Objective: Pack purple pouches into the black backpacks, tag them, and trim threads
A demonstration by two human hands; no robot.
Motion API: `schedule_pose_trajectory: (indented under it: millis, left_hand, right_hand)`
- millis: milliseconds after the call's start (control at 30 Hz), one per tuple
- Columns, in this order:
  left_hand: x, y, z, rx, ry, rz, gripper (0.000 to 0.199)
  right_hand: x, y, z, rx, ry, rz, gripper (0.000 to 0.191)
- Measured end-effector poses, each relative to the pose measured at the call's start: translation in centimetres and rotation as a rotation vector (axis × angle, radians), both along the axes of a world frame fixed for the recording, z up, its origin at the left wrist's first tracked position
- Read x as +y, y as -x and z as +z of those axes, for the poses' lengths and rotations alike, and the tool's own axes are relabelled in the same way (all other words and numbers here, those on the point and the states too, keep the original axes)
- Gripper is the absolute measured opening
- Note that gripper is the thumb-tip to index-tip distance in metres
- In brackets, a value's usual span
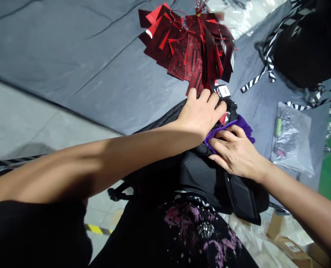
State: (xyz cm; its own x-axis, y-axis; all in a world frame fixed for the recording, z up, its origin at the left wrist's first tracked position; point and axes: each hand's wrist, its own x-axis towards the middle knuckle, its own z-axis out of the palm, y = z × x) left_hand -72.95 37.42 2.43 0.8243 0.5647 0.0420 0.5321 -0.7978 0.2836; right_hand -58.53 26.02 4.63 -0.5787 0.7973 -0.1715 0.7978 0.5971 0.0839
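A black backpack (pixel 199 167) lies tilted across the table's edge and against the person's lap. My left hand (pixel 200 113) is wrapped over its upper edge, with the fingertips hidden behind the fabric. A black tag with a white label (pixel 223 90) sticks out just beyond those fingers. My right hand (pixel 235 150) is closed on a purple cloth (pixel 245 128) at the backpack's opening. Part of the cloth is bunched between both hands. A small red and white tag (pixel 223 118) shows beside it.
A large bundle of red and black hang tags (pixel 188 48) on red strings lies on the grey-covered table (pixel 70 48). To the right are a clear plastic bag (pixel 292 137) and a black item with striped straps (pixel 308 52). Cardboard (pixel 288 245) and plastic lie below the table.
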Motion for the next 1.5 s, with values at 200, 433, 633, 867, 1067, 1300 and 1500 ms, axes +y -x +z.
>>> schedule_pose_trajectory:
  millis: [200,433,633,867,1067,1300,1500]
  left_hand:
    - [0.2,0.2,0.1,0.0,0.002,-0.027,0.06]
    - [0.4,0.4,0.2,0.038,-0.016,-0.042,0.064]
    - [-0.1,0.6,0.3,0.054,-0.058,-0.05,0.066]
    - [0.2,1.8,1.6,0.185,-0.064,-0.084,0.096]
    - [0.2,3.7,2.1,0.292,-0.009,0.004,0.123]
    - [0.0,3.7,0.3,0.247,-0.108,0.022,0.113]
    - [0.0,4.0,0.6,0.232,-0.123,0.01,0.095]
  right_hand:
    - [-0.1,0.1,-0.2,-0.015,-0.017,-0.014,0.034]
    - [-0.4,0.1,-0.4,-0.009,-0.01,-0.061,0.036]
    - [-0.8,0.5,-0.9,0.031,-0.071,-0.125,0.033]
    - [-1.7,1.1,-1.2,-0.051,-0.173,-0.181,0.037]
    - [-2.6,2.2,-1.6,0.024,-0.265,-0.166,0.028]
    - [-2.4,2.3,-2.3,0.06,-0.293,-0.18,0.017]
    - [-2.4,1.9,-2.4,0.093,-0.307,-0.176,0.016]
